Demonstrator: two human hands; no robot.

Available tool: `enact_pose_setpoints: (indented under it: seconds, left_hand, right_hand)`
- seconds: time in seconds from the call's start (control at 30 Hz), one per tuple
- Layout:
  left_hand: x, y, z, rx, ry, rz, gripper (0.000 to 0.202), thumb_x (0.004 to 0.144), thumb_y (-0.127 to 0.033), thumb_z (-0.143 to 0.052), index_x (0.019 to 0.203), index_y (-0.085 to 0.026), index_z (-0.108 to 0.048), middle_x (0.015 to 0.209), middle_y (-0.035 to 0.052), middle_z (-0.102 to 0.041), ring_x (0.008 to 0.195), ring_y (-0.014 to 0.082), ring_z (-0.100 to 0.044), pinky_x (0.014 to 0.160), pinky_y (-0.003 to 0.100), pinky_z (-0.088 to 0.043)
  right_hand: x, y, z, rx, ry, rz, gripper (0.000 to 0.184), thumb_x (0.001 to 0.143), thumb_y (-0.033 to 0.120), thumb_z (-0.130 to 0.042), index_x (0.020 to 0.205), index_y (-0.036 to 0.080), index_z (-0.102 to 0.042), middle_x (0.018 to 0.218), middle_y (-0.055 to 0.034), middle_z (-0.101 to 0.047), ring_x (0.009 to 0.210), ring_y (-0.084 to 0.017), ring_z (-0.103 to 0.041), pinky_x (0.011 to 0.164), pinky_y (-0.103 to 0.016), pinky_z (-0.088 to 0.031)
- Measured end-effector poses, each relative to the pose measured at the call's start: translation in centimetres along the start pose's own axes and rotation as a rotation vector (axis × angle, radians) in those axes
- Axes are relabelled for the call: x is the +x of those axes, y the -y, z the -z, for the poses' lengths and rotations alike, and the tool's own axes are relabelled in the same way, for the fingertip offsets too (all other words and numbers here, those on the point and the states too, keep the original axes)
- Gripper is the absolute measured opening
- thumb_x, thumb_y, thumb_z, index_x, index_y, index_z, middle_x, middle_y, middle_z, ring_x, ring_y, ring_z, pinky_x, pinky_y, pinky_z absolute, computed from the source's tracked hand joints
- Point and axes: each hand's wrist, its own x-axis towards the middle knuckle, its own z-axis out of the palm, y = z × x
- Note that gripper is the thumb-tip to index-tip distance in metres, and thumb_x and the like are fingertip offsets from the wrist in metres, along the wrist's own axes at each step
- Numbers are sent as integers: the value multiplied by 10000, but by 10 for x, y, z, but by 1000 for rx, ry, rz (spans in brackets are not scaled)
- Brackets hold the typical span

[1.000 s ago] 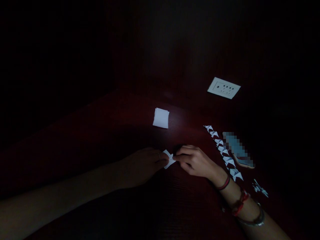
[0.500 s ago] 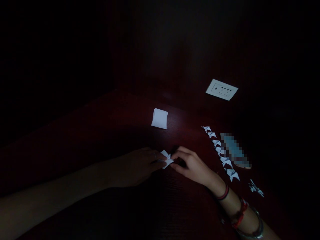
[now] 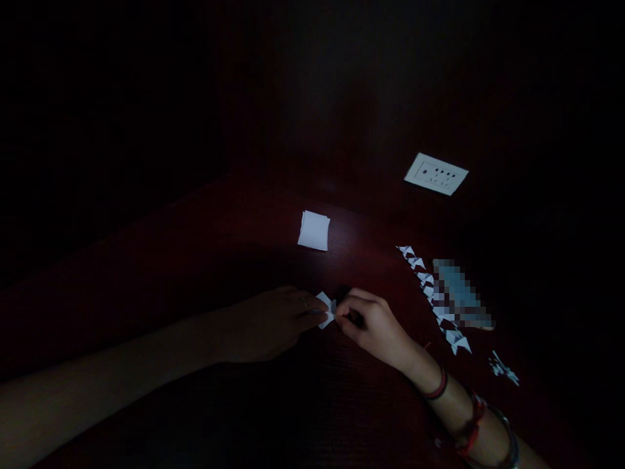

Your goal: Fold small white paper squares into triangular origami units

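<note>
A small piece of white folded paper (image 3: 324,299) lies on the dark red table, with creased flaps standing up from it. My left hand (image 3: 276,322), a ring on one finger, reaches in from the left. Its thumb and forefinger hold the paper's left side. From the right, my right hand (image 3: 374,322) pinches the paper's right corner between thumb and fingertips. The exact fold under the fingertips is hidden.
A stack of white square paper sheets (image 3: 314,232) lies beyond my hands. Several white folded paper figures (image 3: 424,279) form a slanting row at right, beside a blurred bluish flat object (image 3: 459,286). White scraps (image 3: 505,369) lie nearer. A socket plate (image 3: 436,174) is on the wall.
My right thumb and fingers have closed tighter on the paper's right corner. My left hand stays on the paper with little movement. The whole view has shifted slightly.
</note>
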Motion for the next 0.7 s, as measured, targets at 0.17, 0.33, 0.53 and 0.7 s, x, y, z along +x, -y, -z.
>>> enact_pose_setpoints:
  seconds: [0.17,0.33,0.53,0.7]
  left_hand:
    - [-1,1,-1,17,12,-7,451,784,-63,-421,1219,-179,-398,1275,66,-400,1128,210,-383,917,334,-311]
    - [0,-1,0,-19,37,14,403,802,-78,-419,1191,-181,-430,1218,48,-458,1076,203,-421,923,332,-299]
    - [1,-1,1,-26,53,34,405,787,-69,-453,1174,-188,-451,1217,39,-461,1079,198,-420,917,322,-309]
    - [-1,2,-2,-5,50,5,426,796,-78,-446,1207,-187,-420,1233,46,-445,1091,207,-414,917,339,-318]
  right_hand:
    - [-3,2,2,-99,58,70,112,776,102,-490,787,172,-577,778,-12,-548,728,-124,-512,690,-258,-406]
    - [-3,0,4,-135,103,114,116,796,116,-483,825,169,-583,820,-19,-555,774,-133,-512,734,-271,-401]
    - [-2,0,6,-169,149,139,142,832,149,-451,863,154,-590,836,-36,-556,777,-131,-518,737,-264,-413]
    - [-2,2,7,-221,179,149,161,843,159,-437,887,151,-591,840,-33,-556,783,-131,-512,754,-264,-402]
